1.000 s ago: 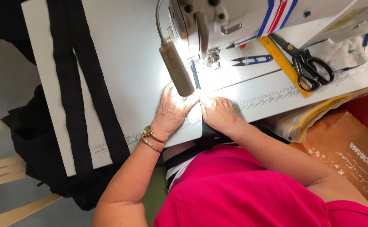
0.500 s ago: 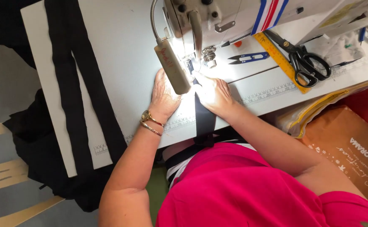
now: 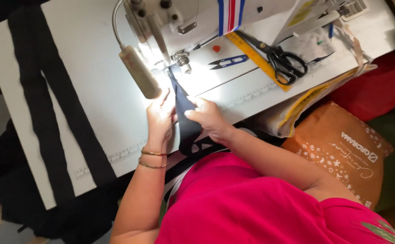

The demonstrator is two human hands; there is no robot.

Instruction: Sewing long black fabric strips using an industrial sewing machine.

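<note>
On the far left of the white table (image 3: pixel 93 90), two long black bands (image 3: pixel 48 117) lie flat side by side, running from the back edge toward the front, where more black cloth hangs off the table's corner. Right of them a cream lamp (image 3: pixel 139 77) on a bent metal neck shines down on the table just beside the machine (image 3: pixel 179 22), whose white body spans the back of the table. Below the lamp the left hand (image 3: pixel 160 121), two thin bangles at its wrist, lies palm down with fingers loosely curled, pressing the left edge of the strip (image 3: pixel 185 118). That strip is a narrow band of dark, navy-looking cloth, smooth and matte; it starts under the presser foot (image 3: pixel 182 61), runs toward the person, widens slightly and drops over the table's front edge into the lap. The right hand (image 3: pixel 209 118) is closed on the strip's right edge, thumb and fingertips pinching it, so both hands flank the cloth and touch it. Farther right, blue snips (image 3: pixel 228 61) lie in the lit patch, then a yellow ruler (image 3: pixel 256 58) set slantwise with black scissors (image 3: pixel 281 59) resting across it. Off the table's right edge sit an orange bag (image 3: pixel 342 149) and red cloth (image 3: pixel 378 88).
</note>
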